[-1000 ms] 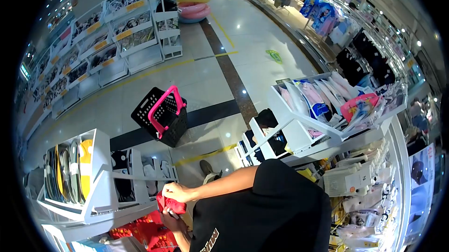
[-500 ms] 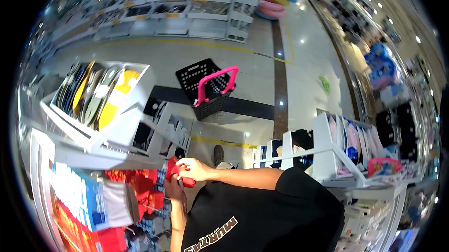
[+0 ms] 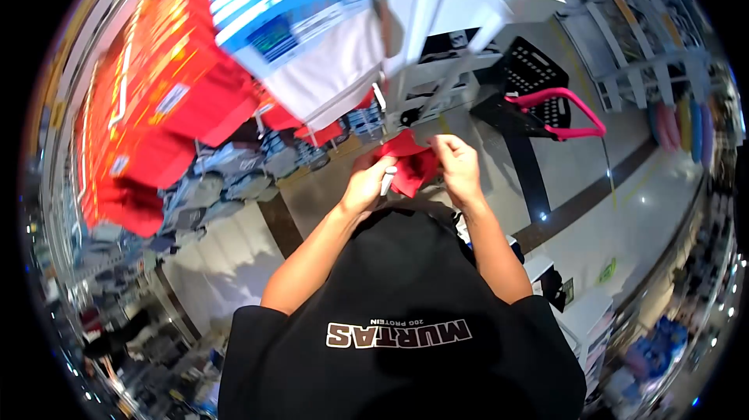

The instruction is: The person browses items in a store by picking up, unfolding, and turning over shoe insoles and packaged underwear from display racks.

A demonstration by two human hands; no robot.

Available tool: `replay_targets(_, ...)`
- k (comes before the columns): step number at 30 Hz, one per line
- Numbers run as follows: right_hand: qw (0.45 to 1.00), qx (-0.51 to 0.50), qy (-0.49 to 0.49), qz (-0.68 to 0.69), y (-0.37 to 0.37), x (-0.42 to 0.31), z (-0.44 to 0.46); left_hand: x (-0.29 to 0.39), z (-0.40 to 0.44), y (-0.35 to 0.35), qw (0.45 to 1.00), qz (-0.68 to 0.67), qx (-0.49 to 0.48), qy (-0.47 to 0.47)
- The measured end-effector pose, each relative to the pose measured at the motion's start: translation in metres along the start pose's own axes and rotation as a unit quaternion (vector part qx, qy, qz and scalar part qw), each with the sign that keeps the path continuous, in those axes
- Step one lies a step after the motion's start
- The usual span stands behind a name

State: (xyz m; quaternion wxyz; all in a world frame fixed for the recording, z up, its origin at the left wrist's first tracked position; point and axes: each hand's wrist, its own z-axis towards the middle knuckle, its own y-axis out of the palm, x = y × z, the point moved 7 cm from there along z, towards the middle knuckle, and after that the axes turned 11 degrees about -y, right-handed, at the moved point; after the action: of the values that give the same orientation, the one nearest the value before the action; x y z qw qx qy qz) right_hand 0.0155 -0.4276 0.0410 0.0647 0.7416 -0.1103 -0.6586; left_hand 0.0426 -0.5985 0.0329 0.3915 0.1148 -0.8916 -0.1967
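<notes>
A piece of folded red cloth (image 3: 412,166) is held in front of my chest, its upper part spread a little. My left hand (image 3: 365,184) is closed on its left side, thumb on top. A small white object (image 3: 388,180), too small to make out, sits by that thumb. My right hand (image 3: 459,166) is at the cloth's right edge, its fingers bent together in a pinch there. To the left of my hands hang packs of red clothing (image 3: 168,100) and a pale garment with a blue and white label (image 3: 292,30).
A black shopping basket (image 3: 534,77) with a pink handle stands on the tiled floor ahead to the right. White display racks (image 3: 460,22) rise close in front. More shelves (image 3: 640,53) line the far side, with coloured swim rings (image 3: 683,130) beside them.
My view has swung left, so the basket now appears farther right and the hanging red packs loom larger. My right hand has moved from over the cloth to its right edge, opening the cloth out.
</notes>
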Motion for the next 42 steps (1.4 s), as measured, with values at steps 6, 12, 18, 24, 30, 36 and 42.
replay_targets(6,0.995,-0.07,0.067,-0.007,0.023,-0.006,-0.005,-0.011,-0.011,-0.027,0.989,-0.141,-0.005,0.041)
replay_targets(12,0.975,-0.078,0.182,0.102,0.041,0.082,-0.024,-0.001,-0.036,-0.033,0.977,-0.123,-0.026,0.174)
replay_targets(18,0.947,-0.322,0.003,0.02,0.052,0.094,-0.05,-0.016,-0.06,-0.025,0.988,-0.135,-0.057,0.05)
replay_targets(24,0.963,-0.195,0.127,0.133,0.088,0.06,0.004,-0.047,-0.072,-0.101,0.981,-0.066,0.164,0.086)
replay_targets(30,0.954,-0.289,-0.075,-0.013,0.105,0.035,0.027,-0.056,-0.058,-0.133,0.936,0.136,0.259,0.196)
replay_targets(36,0.943,-0.284,-0.153,-0.079,0.113,0.001,0.032,-0.026,-0.063,-0.133,0.933,0.185,0.252,0.179)
replay_targets(42,0.954,-0.248,-0.157,-0.067,0.105,-0.002,0.039,0.035,-0.062,-0.117,0.927,0.161,0.213,0.264)
